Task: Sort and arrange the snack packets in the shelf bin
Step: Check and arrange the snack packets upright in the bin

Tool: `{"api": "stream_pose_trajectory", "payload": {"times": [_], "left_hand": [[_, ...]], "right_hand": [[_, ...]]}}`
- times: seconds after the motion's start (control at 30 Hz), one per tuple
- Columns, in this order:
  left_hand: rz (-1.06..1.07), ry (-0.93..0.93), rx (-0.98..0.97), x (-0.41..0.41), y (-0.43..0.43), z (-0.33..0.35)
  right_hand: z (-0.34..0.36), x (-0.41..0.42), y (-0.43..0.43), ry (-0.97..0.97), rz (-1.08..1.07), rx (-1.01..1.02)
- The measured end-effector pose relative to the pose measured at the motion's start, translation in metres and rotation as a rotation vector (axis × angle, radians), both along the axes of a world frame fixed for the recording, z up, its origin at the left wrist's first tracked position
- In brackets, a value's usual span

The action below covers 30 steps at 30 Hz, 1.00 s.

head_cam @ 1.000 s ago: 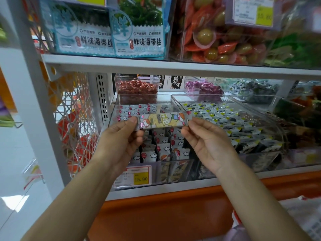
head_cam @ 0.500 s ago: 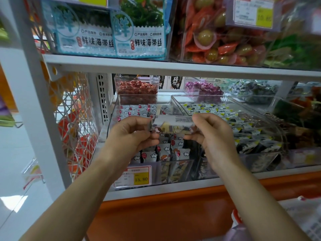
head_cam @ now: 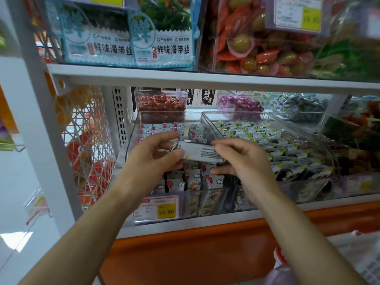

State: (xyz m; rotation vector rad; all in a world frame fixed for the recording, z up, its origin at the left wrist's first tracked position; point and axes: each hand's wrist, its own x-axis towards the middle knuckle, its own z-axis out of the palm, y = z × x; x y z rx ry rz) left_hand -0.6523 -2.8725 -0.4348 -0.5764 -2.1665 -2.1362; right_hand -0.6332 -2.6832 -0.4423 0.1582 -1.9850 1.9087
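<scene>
Head view: the long flat foil snack packet (head_cam: 202, 152) has been flipped in the last second. Its yellow cartoon front was facing the camera, and now it's the pale silvery back with small black print. To me that reads as turning it the right way before it goes in, so it's not placed yet.

The left hand (head_cam: 152, 159) pinches its left end between thumb and fingers. The right hand (head_cam: 244, 161) pinches the right end, with its other fingers loosely curled underneath.

The packet hovers just above the middle of the clear plastic shelf bin (head_cam: 170, 117), over the upright white cloud-print packets (head_cam: 193, 177) inside. A yellow 15.80 price tag (head_cam: 156, 208) sits on that bin's front.
</scene>
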Motion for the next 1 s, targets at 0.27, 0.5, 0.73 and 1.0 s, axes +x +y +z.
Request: {"api": "stream_pose_trajectory", "payload": {"times": [0.27,0.5,0.73,1.0], "left_hand": [[-0.017,-0.034,-0.102,0.004,0.007,0.001],[0.102,-0.088,-0.105,0.0,0.009,0.002],[0.263,-0.029,-0.169,-0.001,0.009,0.001],[0.244,-0.074,-0.043,-0.013,0.008,-0.001]], "right_hand": [[-0.001,-0.002,0.0,0.12,-0.18,0.288],[-0.001,0.002,-0.008,0.21,-0.158,0.415],[-0.001,0.003,-0.011,0.144,-0.073,0.382],[0.003,-0.004,-0.003,0.149,0.004,0.373]]}}
